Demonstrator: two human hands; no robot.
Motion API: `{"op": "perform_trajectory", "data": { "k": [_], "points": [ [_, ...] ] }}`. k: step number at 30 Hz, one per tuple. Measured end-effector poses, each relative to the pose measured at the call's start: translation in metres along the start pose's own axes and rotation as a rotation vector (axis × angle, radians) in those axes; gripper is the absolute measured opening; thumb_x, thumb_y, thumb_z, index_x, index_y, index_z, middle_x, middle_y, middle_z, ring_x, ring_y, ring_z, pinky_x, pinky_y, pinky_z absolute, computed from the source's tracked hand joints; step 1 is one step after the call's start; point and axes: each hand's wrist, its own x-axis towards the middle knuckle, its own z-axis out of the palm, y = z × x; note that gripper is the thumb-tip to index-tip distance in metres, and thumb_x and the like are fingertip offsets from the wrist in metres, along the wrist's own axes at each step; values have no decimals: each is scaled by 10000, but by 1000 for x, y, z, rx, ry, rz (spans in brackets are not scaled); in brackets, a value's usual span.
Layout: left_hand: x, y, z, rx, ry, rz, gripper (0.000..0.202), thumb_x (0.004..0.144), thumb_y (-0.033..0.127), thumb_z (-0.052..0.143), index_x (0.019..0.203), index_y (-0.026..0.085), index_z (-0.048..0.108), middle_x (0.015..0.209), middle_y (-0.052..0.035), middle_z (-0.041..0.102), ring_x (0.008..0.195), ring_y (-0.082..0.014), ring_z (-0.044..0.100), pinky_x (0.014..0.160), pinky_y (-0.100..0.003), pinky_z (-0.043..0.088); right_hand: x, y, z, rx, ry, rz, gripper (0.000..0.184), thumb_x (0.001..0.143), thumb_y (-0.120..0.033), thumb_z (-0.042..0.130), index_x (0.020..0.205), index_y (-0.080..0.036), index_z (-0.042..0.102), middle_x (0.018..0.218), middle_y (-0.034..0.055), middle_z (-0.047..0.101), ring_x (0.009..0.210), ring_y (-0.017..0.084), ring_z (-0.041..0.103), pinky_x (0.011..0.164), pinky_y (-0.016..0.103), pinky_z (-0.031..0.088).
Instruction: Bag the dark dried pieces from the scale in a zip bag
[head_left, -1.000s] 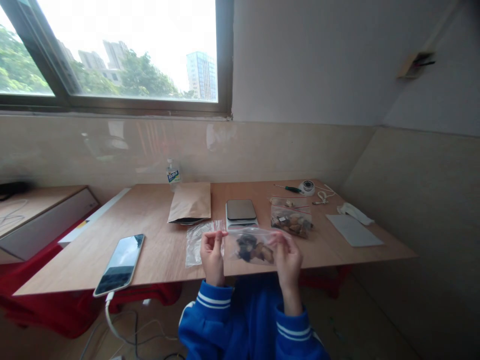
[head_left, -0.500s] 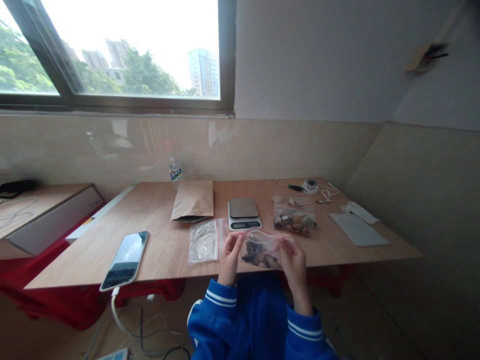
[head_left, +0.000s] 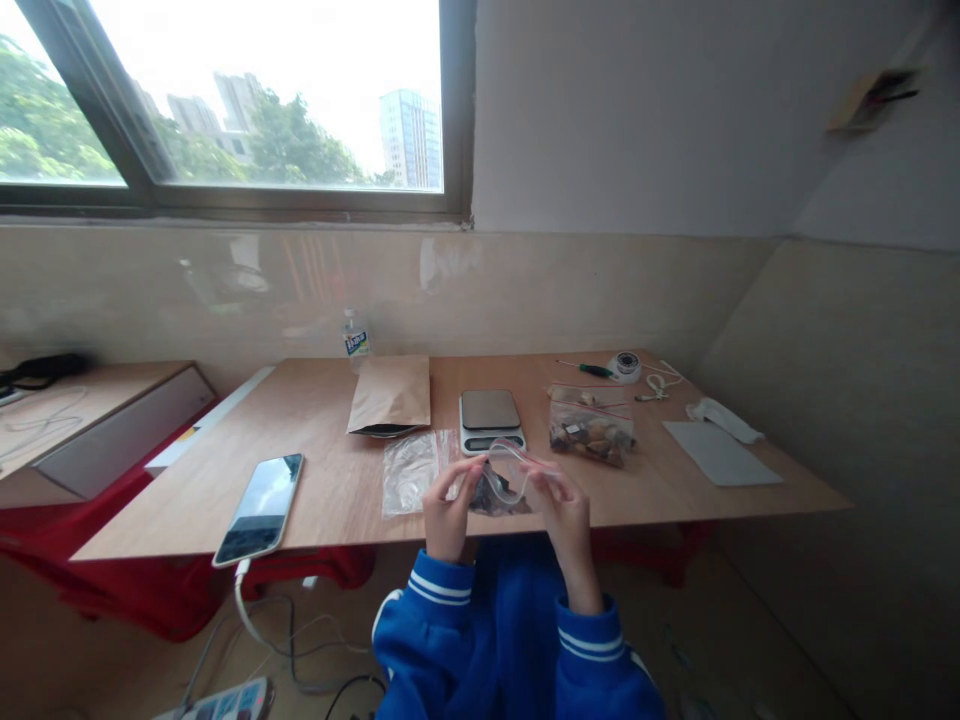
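A clear zip bag [head_left: 501,492] with dark and brownish pieces inside hangs between my hands at the table's near edge. My left hand [head_left: 450,508] pinches its mouth on the left; my right hand [head_left: 561,510] grips the right side. The mouth gapes in a rounded opening. Just beyond the bag stands a white kitchen scale [head_left: 491,420], its front partly covered by the bag. Flat clear zip bags [head_left: 412,472] lie left of my left hand. Past my right hand rests a filled zip bag [head_left: 592,432] of brown pieces, with another small bag [head_left: 577,394] behind it.
A brown paper pouch [head_left: 391,395] and a plastic bottle [head_left: 356,338] are at the back left. A phone [head_left: 261,508] with a cable lies near the front left edge. Rightward are a screwdriver [head_left: 596,370], a white round camera [head_left: 625,366] and a white sheet [head_left: 720,455].
The zip bag's mouth has been pulled wider apart, from nearly flat to a rounded gap. Both hands have shifted slightly left, and the view has moved a little.
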Motion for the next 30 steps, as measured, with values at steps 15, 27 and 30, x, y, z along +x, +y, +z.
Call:
{"op": "perform_trajectory", "data": {
  "k": [15, 27, 30],
  "points": [
    [1, -23, 4, 84, 124, -40, 320, 791, 492, 587, 814, 198, 714, 823, -33, 693, 832, -185, 602, 753, -281, 444, 0, 12, 3, 4, 125, 114, 311, 783, -464, 610, 798, -166, 697, 817, 81, 725, 793, 235, 675, 747, 344, 520],
    [6, -34, -4, -70, 12, -177, 375, 764, 498, 606, 936, 178, 699, 884, -54, 691, 703, -145, 584, 623, -242, 467, -2, 37, -8, 119, 56, 261, 377, 718, -478, 675, 877, -137, 664, 877, 99, 725, 851, 246, 673, 794, 388, 529],
    [9, -37, -11, -116, -9, -174, 389, 756, 476, 621, 996, 174, 675, 885, -50, 685, 659, -118, 563, 627, -235, 468, -3, 40, -9, 124, 45, 263, 350, 727, -468, 671, 859, -144, 665, 875, 96, 727, 860, 240, 670, 815, 398, 521]
  ]
}}
